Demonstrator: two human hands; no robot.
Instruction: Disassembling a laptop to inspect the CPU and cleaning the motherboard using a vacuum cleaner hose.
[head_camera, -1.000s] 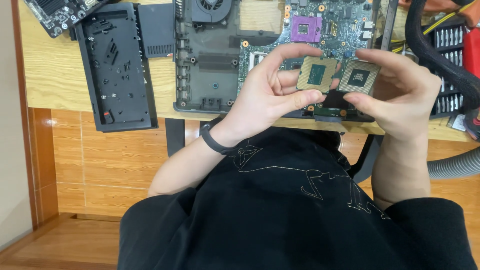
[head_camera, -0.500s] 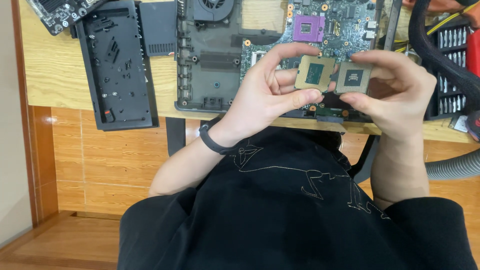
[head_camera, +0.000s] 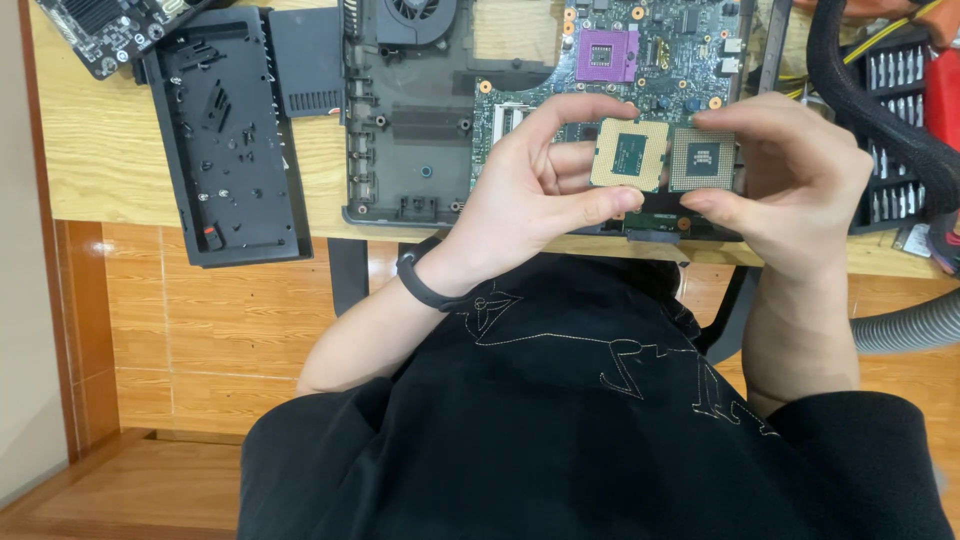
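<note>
**Two processor chips held side by side**

Since the earlier frame the chips have barely shifted. The left hand pinches the left chip by its edges; the right hand pinches the pin-side chip, both above the motherboard. A loose grip could likely drop one and bend pins. The wooden surface carries a black cover; tiled floor lies below.

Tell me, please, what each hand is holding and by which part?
Left hand pinches one square processor chip by its top and bottom edges; right hand pinches a second chip likewise.
</note>
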